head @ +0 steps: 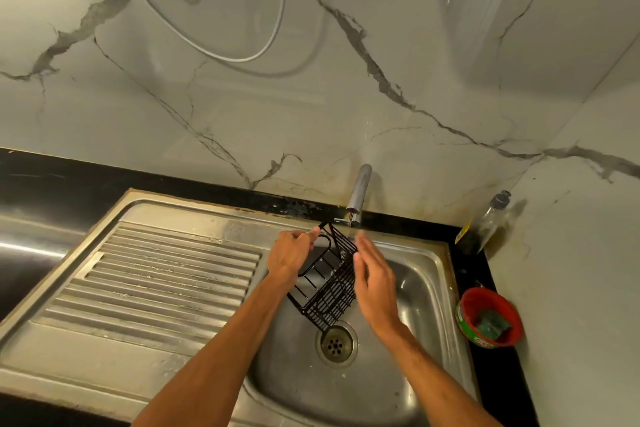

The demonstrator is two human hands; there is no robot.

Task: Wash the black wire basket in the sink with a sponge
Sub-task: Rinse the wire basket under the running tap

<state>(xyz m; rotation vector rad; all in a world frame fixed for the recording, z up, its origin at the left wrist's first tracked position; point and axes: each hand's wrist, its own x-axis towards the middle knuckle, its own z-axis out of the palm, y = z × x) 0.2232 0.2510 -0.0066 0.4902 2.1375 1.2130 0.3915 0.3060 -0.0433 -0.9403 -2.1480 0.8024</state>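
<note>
Over the steel sink (427,291), the black wire basket (327,284) is held tilted, with its upper end under the tap (359,192) and its lower corner just above the drain (336,343). The basket holds nothing. A thin stream of water falls from the tap onto its top edge. The left hand (291,253) grips the upper rim with curled fingers. The right hand (374,282) is flat, fingers straight and together, lying along the basket's right side.

On the black counter (485,378) to the right, a red tub (485,298) holds a green sponge (491,324). It stands close to the sink's rim and against the wall. A clear bottle (485,225) with dark liquid stands in the corner behind it. The ribbed drainboard (166,277) lies bare to the left, and the basin floor around the drain is open.

In all there is one basket, one tap, one drain, one tub, one sponge and one bottle, and there are two hands.
</note>
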